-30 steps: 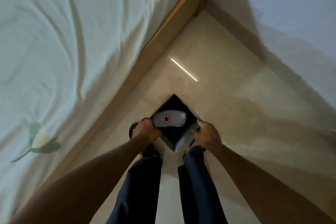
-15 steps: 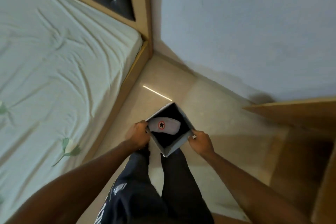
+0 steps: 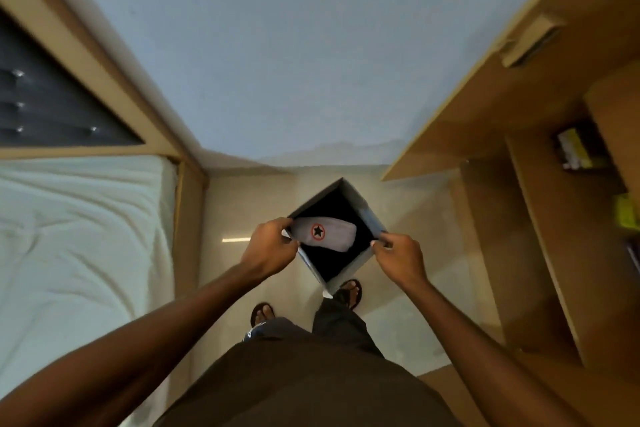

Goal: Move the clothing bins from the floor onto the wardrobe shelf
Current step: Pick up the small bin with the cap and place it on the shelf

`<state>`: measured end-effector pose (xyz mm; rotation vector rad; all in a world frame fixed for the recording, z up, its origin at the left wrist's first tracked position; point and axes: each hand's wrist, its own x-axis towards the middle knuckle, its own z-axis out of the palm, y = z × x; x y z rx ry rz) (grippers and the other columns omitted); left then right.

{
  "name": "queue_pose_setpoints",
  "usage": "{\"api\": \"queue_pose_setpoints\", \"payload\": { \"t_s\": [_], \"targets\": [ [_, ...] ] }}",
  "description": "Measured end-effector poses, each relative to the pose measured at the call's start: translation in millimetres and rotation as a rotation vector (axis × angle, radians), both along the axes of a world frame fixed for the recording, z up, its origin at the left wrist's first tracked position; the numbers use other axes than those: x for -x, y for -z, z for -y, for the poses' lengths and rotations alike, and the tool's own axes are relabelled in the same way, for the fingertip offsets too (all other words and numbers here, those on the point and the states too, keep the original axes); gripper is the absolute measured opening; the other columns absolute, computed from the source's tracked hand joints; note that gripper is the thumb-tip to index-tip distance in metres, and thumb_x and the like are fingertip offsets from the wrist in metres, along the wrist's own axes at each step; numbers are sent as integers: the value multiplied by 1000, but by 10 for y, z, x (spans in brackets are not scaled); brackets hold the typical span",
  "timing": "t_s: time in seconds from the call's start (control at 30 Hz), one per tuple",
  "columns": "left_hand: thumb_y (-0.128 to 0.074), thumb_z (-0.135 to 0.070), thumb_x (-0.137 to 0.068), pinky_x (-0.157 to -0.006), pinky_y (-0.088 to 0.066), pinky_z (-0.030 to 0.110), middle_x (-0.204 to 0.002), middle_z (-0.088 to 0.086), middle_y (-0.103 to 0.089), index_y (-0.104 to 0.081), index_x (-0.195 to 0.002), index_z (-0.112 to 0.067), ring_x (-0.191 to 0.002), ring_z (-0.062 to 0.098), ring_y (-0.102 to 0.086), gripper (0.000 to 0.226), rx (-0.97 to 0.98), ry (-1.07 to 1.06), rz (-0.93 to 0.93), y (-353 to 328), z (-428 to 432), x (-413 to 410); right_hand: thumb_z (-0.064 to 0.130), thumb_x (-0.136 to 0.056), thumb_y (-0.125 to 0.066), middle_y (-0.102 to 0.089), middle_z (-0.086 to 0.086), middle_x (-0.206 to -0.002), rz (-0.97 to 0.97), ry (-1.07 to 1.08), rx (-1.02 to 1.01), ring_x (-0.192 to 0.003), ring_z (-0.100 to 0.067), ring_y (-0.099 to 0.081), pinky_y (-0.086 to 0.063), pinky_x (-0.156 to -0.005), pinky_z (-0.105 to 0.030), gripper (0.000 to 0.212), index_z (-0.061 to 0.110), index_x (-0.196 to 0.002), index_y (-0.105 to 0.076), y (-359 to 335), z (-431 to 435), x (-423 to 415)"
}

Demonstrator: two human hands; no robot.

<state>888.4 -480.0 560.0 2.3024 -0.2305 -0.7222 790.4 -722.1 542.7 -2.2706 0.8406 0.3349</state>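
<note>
grey bin between left hand and right hand, fingers tight around opposite corners

No words readable; grey garment bears a red-ringed black star.

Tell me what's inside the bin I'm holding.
Inside the bin, one pale grey cloth piece with a red-ringed black star shows. The rest is dark; anything under the cloth is hidden.

The bin, gripped by the left hand and right hand, is now lifted clear of the floor and is nearer the wardrobe, just left of it.
</note>
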Motion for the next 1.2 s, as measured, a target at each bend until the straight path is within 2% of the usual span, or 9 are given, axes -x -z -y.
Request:
{"api": "queue_pose_setpoints", "payload": {
  "t_s": [0.3,0.47,0.57,0.67,0.8,0.93,1.03,1.13,1.2],
  "targets": [
    [-74,-18,-81,-82,-54,29,-108,6,-73,-61,-127,-9,-87,16,-71,49,90,144,116,-591,1714,-308,34,-82,-72,-73,-6,-112,172,296,72,-106,-25,-66,-49,-88,-26,41,13,-117,-70,-501,1345,167],
    [-70,-13,-77,-75,-53,27,-95,5,-75,-67,-121,-15,-82,16,-70,44,81,234,153,-737,2694,-397,31,-83,-70,-72,-8,-115,230,443,102,-109,-26,-65,-52,-90,-31,40,11,-118,-69,-653,2082,325],
    [-69,-17,-75,-75,-55,28,-97,2,-74,-69,-117,-18,-81,16,-69,42,101,304,188,-842,3231,-440,28,-85,-68,-72,-8,-114,262,525,127,-105,-25,-66,-47,-81,-23,40,9,-120,-67,-752,2443,435],
    [-70,-22,-74,-81,-55,32,-104,2,-72,-66,-121,-18,-88,20,-69,47,132,356,203,-994,3818,-468,26,-85,-68,-73,-14,-105,301,621,165,-98,-29,-67,-53,-81,-30,35,3,-111,-70,-867,2855,548],
    [-68,-14,-81,-69,-47,26,-104,2,-67,-66,-118,-15,-86,18,-64,37,220,488,198,-1177,4600,-496,27,-82,-65,-67,-22,-75,300,701,264,-64,-28,-63,-53,-59,-33,31,-3,-89,-69,-990,3371,641],
    [-64,-13,-83,-58,-55,26,-97,1,-70,-64,-122,-14,-69,11,-63,40,321,590,187,-1319,5477,-624,25,-83,-65,-71,-11,-72,326,794,296,-66,-25,-65,-57,-66,-37,20,8,-83,-74,-1199,3981,623],
    [-64,-12,-83,-47,-45,8,-92,-5,-65,-65,-119,-17,-63,-2,-55,36,356,615,209,-1397,6073,-750,24,-80,-64,-64,-15,-63,335,863,336,-57,-25,-58,-44,-57,-29,22,4,-71,-68,-1324,4395,563],
    [-66,-20,-79,-65,-58,26,-98,-2,-70,-67,-114,-21,-77,9,-65,35,368,667,231,-1483,6705,-876,26,-76,-63,-63,-18,-65,347,947,374,-65,-31,-62,-48,-56,-33,25,2,-74,-66,-1421,4799,490],
    [-67,-22,-79,-79,-58,35,-102,3,-71,-68,-114,-19,-90,21,-67,35,353,712,255,-1560,7186,-945,23,-75,-62,-53,-13,-51,364,1016,402,-53,-27,-55,-40,-52,-30,25,3,-59,-58,-1501,5078,440]
  ]
}}
